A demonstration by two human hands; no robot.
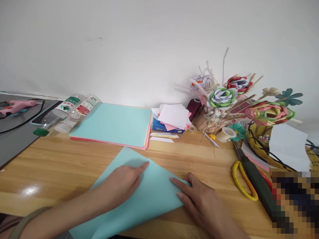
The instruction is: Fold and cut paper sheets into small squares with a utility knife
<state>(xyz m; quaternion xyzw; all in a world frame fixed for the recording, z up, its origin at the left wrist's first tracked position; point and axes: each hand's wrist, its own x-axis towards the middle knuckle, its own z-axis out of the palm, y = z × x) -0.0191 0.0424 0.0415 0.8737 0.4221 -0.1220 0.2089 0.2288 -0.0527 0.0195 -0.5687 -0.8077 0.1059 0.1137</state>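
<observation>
A light blue sheet of paper lies folded over itself on the wooden table, its crease running along the upper right side. My left hand rests on the sheet, index finger stretched out to the crease, the other fingers curled under; a thin ring is on one finger. At the sheet's right corner is my right hand, with its fingers apart and their tips touching the paper. Neither hand grips anything visible. The near edge of the sheet runs to the bottom of the view.
Behind lie stacked coloured sheets, two plastic bottles and small paper squares on a blue box. Paper flowers stand back right, near yellow-handled scissors and a yellow basket. A pink glue gun lies far left.
</observation>
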